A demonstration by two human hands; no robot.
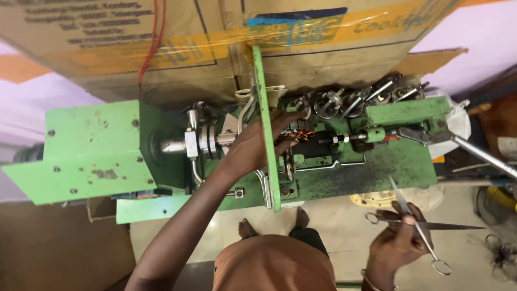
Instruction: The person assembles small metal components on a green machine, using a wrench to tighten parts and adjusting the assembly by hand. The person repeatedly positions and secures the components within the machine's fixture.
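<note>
A green winding machine point(377, 172) fills the middle of the head view. My left hand point(258, 143) reaches over its upright green plate point(266, 124) and grips a copper-wound armature point(299, 133) mounted on the machine's shaft. My right hand point(398, 240) is lower right, off the machine, shut on a pair of slim metal scissors-like forceps point(417, 226) with ring handles, its tip pointing up toward the machine bed.
A big cardboard box point(226, 43) stands behind the machine, with red wire hanging over it. Several metal spindles point(355, 99) line the machine's far edge. A steel lever point(479, 153) juts right. My bare feet point(274, 223) stand on the pale floor.
</note>
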